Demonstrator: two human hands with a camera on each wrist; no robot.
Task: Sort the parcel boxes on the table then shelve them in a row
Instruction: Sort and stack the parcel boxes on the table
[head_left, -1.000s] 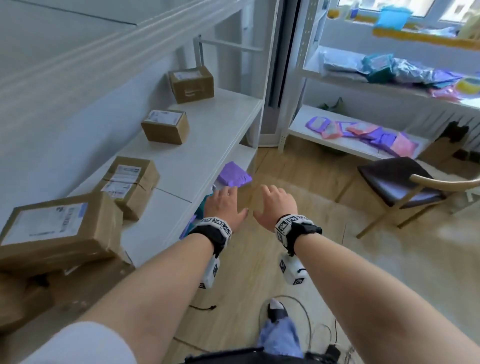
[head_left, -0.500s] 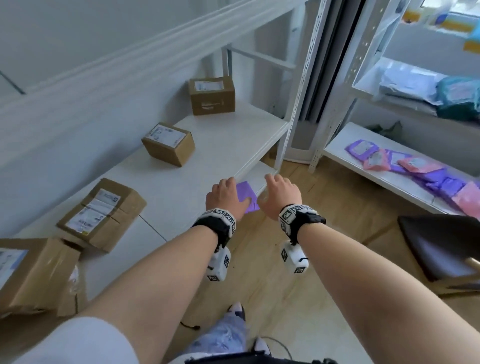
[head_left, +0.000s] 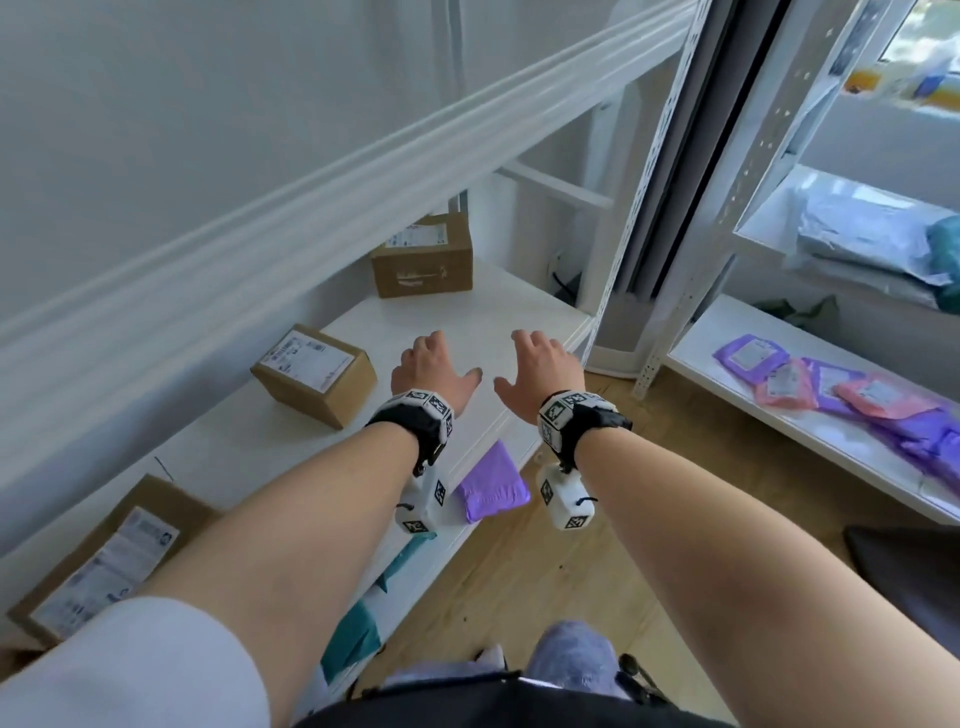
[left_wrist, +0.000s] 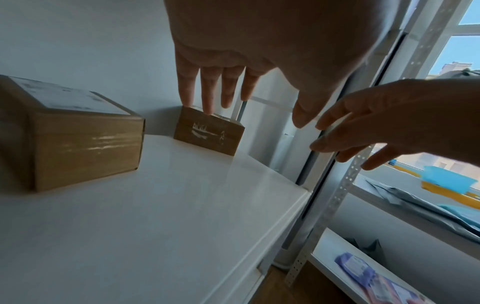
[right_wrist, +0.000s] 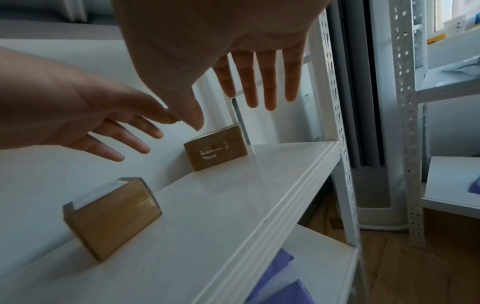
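Three brown parcel boxes sit apart on the white shelf (head_left: 524, 291): a far box (head_left: 423, 260) (left_wrist: 209, 131) (right_wrist: 215, 151) at the back corner, a middle box (head_left: 314, 374) (left_wrist: 78, 142) (right_wrist: 111, 218), and a near flat box (head_left: 111, 561) at the lower left. My left hand (head_left: 431, 366) (left_wrist: 233, 88) and right hand (head_left: 540, 371) (right_wrist: 257, 86) hover side by side over the bare shelf between the far and middle boxes. Fingers of both are spread and straight, and neither holds anything.
A purple mailer (head_left: 491, 491) lies on the lower shelf, with teal bags (head_left: 358, 634) nearer me. A perforated white upright (head_left: 631, 208) ends the shelf at right. A second rack (head_left: 727, 364) at right holds purple and pink mailers (head_left: 831, 389).
Both hands have moved forward from over the floor to above the shelf, toward the far box. The view has turned left and closer to the shelf.
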